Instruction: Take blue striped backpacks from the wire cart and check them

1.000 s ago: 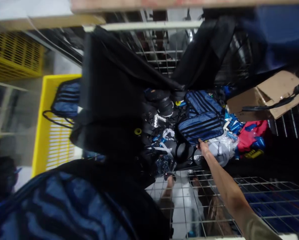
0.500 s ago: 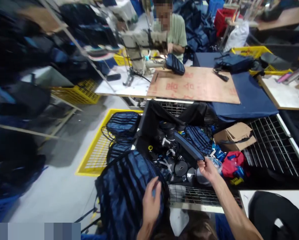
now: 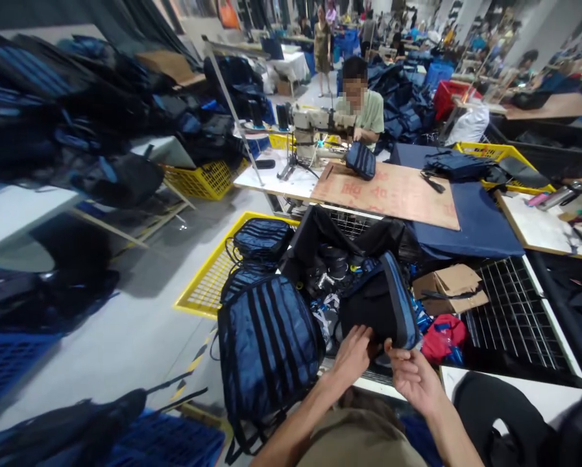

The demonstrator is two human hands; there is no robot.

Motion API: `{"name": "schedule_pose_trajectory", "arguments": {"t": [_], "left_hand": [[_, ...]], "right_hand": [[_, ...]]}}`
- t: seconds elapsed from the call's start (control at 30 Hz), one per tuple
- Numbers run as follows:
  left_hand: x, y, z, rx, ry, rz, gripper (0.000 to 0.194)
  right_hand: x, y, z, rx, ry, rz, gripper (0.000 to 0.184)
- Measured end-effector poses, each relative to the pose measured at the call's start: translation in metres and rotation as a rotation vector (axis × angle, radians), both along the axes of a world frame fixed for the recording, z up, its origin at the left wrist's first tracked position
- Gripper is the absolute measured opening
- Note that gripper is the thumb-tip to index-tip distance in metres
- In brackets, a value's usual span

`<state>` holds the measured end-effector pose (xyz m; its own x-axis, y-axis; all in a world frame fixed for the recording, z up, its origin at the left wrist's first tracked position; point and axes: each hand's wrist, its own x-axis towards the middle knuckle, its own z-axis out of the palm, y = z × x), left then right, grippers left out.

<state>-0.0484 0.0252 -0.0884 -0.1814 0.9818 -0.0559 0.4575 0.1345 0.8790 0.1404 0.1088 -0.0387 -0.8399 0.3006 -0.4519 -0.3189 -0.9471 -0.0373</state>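
Note:
In the head view a blue-and-black pouch (image 3: 373,305) is tilted up over the bin, its plain black side towards me and a blue band along its right edge. My right hand (image 3: 412,376) pinches its lower right corner. At its lower edge my left hand (image 3: 353,353) grips the black fabric with bent fingers; the fingertips are partly hidden. To the left of my hands a large blue backpack (image 3: 271,344) with black vertical stripes leans against the bin, its straps hanging down.
A wire bin (image 3: 519,318) holds thread spools, a cardboard box (image 3: 449,288) and a red bundle (image 3: 444,337). Left of it, a yellow crate (image 3: 198,288) contains striped pouches. Across the table (image 3: 281,178), a co-worker (image 3: 371,113) sits at a sewing machine (image 3: 315,133).
My left hand has moved right, from beside the backpack to the pouch. The pouch has turned and come nearer, showing its black side. My view has tilted upward.

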Motion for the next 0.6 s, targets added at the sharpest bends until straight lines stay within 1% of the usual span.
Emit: {"name": "schedule_pose_trajectory", "arguments": {"t": [0.1, 0.2, 0.27, 0.33, 0.4, 0.43, 0.5, 0.6], "left_hand": [[0.015, -0.003, 0.005, 0.015, -0.131, -0.038, 0.027], [0.017, 0.0, 0.013, 0.026, -0.291, 0.01, 0.017], [0.009, 0.006, 0.019, 0.015, -0.404, 0.082, 0.023], [-0.003, 0.014, 0.024, -0.001, -0.523, 0.153, 0.032], [-0.014, 0.022, 0.029, -0.008, -0.645, 0.207, 0.039], [-0.017, 0.025, 0.031, -0.006, -0.706, 0.224, 0.042], [-0.021, 0.029, 0.034, 0.003, -0.816, 0.244, 0.047], [-0.019, 0.03, 0.037, 0.017, -0.921, 0.302, 0.053]], "right_hand": [[-0.003, 0.003, 0.019, 0.07, -0.065, 0.004, 0.024], [-0.008, 0.009, 0.037, 0.215, -0.199, 0.022, 0.029], [-0.011, 0.013, 0.046, 0.411, -0.387, -0.007, 0.037], [-0.012, 0.014, 0.05, 0.683, -0.656, -0.092, 0.044], [-0.011, 0.011, 0.049, 0.973, -0.897, -0.148, 0.051], [-0.011, 0.008, 0.047, 1.095, -0.97, -0.133, 0.055], [-0.009, 0.0, 0.042, 1.259, -0.994, -0.01, 0.059], [-0.007, -0.013, 0.037, 1.37, -0.957, 0.232, 0.06]]}}
